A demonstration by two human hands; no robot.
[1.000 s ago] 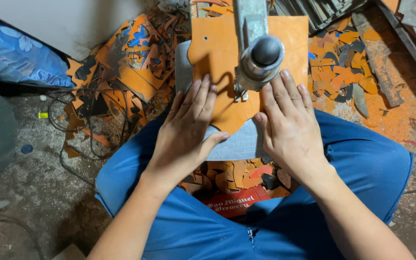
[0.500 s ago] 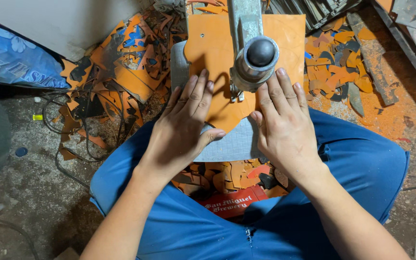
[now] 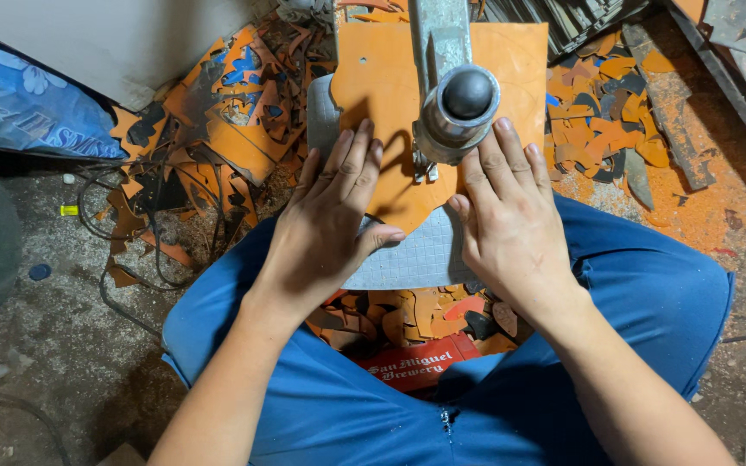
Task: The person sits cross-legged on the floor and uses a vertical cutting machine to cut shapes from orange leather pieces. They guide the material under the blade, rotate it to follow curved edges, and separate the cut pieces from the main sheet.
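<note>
A: Here, where do your fingers lie?
B: Flat and slightly spread, gripping nothing: your left hand [image 3: 325, 229] and right hand [image 3: 511, 220] press the orange sheet [image 3: 373, 86] onto the grey cutting mat [image 3: 420, 259].
A: And beyond them?
B: The sheet lies under the metal press head [image 3: 459, 103], between your hands; orange scraps [image 3: 218, 129] cover the floor [image 3: 45, 345].

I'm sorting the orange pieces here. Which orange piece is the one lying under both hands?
The big flat orange sheet on the grey work plate, under the left hand and right hand. The other orange pieces are small scraps scattered on the floor.
</note>
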